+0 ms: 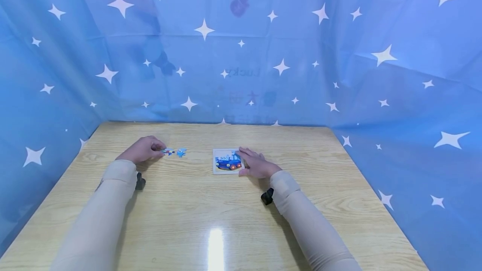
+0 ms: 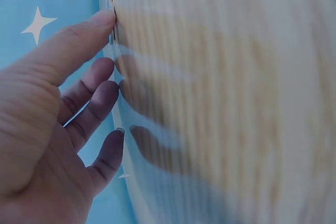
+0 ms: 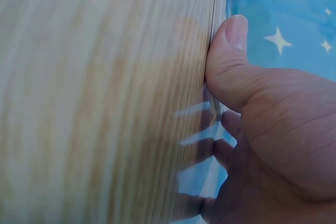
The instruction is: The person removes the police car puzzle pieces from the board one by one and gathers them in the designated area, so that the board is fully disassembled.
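Note:
In the head view, a small flat multicoloured piece [image 1: 169, 152], which looks like a puzzle piece, is at the fingertips of my left hand [image 1: 144, 149]. Thumb and forefinger come together at its left end; the grip itself is partly hidden. Just right of it lies a blue piece [image 1: 181, 152]. My right hand [image 1: 257, 165] rests over the right side of a white-edged picture board [image 1: 228, 161] showing a blue vehicle, fingers spread toward its far corner and thumb by its near corner. The left wrist view shows the left thumb [image 2: 79, 43] and other fingertips low at the tabletop.
The board and pieces lie on a wood-grain table [image 1: 180, 212]. Blue curtains [image 1: 241, 53] with white stars hang behind and along both sides. Black wrist cameras are strapped beneath both sleeves, and a bright reflection shows near the front.

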Demonstrator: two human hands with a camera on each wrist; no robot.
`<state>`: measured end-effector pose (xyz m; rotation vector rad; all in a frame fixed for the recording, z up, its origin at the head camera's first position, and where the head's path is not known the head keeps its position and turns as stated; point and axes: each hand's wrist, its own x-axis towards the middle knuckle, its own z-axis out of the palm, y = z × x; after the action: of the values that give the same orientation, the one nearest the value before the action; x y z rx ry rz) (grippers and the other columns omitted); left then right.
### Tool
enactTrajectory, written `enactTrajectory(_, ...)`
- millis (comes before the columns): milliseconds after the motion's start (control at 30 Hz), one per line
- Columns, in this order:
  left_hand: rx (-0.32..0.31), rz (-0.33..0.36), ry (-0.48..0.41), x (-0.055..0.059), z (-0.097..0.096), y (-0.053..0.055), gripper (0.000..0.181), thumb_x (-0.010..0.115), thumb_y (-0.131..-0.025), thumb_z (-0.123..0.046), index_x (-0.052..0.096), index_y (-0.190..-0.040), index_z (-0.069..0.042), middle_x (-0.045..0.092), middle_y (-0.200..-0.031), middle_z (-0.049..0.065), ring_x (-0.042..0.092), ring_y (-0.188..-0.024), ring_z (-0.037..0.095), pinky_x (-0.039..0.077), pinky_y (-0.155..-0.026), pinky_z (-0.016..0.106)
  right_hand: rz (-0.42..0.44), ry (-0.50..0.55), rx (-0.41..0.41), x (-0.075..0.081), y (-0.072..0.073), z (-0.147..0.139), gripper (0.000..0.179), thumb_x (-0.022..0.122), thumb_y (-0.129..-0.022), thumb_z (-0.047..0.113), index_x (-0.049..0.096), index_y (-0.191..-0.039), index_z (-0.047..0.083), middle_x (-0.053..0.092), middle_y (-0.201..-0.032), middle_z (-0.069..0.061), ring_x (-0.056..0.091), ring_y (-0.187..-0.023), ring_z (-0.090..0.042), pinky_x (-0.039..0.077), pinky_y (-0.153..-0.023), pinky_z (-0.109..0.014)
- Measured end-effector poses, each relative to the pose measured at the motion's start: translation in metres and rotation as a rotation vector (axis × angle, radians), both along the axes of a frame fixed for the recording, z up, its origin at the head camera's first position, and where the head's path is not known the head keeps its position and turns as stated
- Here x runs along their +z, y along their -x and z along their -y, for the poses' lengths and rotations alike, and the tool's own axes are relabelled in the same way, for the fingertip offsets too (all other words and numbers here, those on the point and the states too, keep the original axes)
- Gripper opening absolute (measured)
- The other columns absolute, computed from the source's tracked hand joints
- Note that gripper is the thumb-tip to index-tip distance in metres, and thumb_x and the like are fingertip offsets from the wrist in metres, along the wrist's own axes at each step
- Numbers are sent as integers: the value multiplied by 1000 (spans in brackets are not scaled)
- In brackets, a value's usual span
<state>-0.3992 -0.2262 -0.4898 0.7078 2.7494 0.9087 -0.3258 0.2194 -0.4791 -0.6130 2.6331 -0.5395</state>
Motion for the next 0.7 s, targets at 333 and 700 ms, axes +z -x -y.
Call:
enactTrajectory(333, 6, 7, -4, 0, 0, 1, 29, 74, -93, -14, 72, -118, 0, 66, -114, 15, 62, -104, 32, 52, -91, 52, -14, 3, 2, 1, -1, 1, 79, 60, -102, 38, 16, -164, 17, 5, -170, -6, 1, -156, -31, -2, -118, -66)
enactTrajectory(700, -20, -93, 20, 16, -25, -5, 31, 71, -96, -18, 70, -121, 2, 63, -119, 20, 61, -108, 39, 51, -92, 54, -5, 3, -22, 2, 0, 1, 86, 63, -100, 39, 12, -164, 13, 5, -170, -8, 2, -156, -31, 0, -119, -65)
